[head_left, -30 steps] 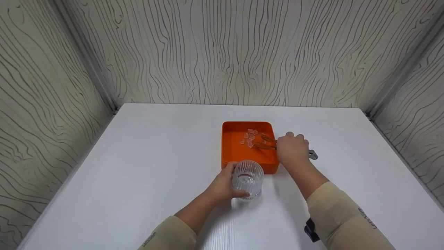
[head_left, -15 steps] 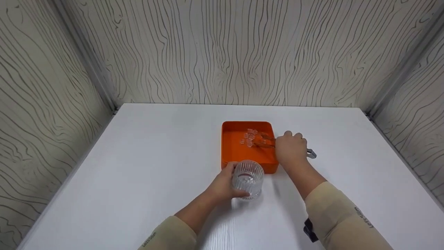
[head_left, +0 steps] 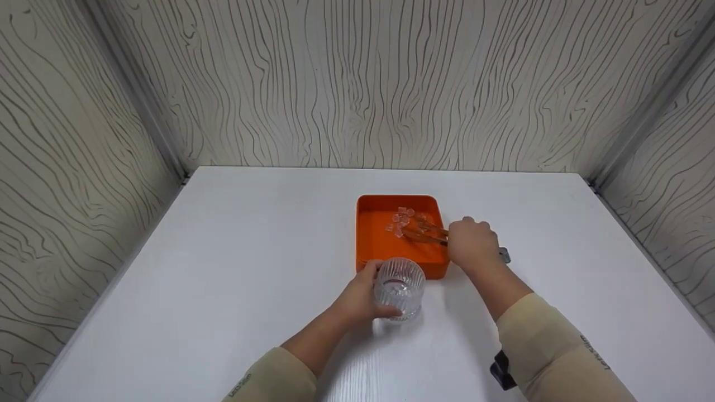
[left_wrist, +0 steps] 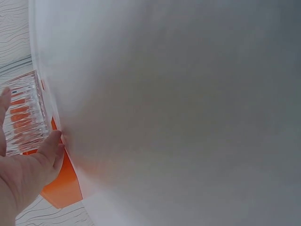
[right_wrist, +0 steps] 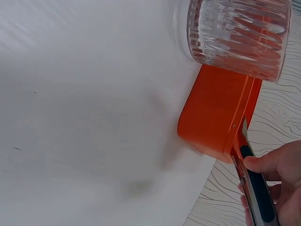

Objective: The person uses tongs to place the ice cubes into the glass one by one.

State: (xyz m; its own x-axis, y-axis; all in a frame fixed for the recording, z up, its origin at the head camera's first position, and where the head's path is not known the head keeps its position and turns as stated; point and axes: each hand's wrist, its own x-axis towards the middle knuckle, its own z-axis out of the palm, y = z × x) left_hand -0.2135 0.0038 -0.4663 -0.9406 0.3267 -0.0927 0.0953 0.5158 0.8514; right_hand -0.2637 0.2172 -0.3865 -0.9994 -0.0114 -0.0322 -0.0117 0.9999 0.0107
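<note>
My left hand (head_left: 356, 296) grips a clear ribbed glass (head_left: 402, 293) from its left side, with the thumb across the near face. The glass stands upright on the table, just in front of an orange tray (head_left: 371, 243). Several small clear cubes (head_left: 401, 216) lie loose inside the tray. In my right hand (head_left: 473, 243) is a pair of tongs (right_wrist: 258, 193) with dark grip inlays, reaching over the tray's right wall. Their tips are low among the cubes; whether a cube is between them I cannot tell. The glass hides part of the tray's front wall.
A white table (head_left: 251, 251) carries everything. Wood-grain panels (head_left: 346, 84) enclose it at the back and both sides. A black strap-like piece (head_left: 503, 368) hangs beneath the right sleeve.
The right hand dips slightly left, then comes back right and a little nearer with the tongs. A cube by the tips has shifted slightly left. The left hand and glass stay still.
</note>
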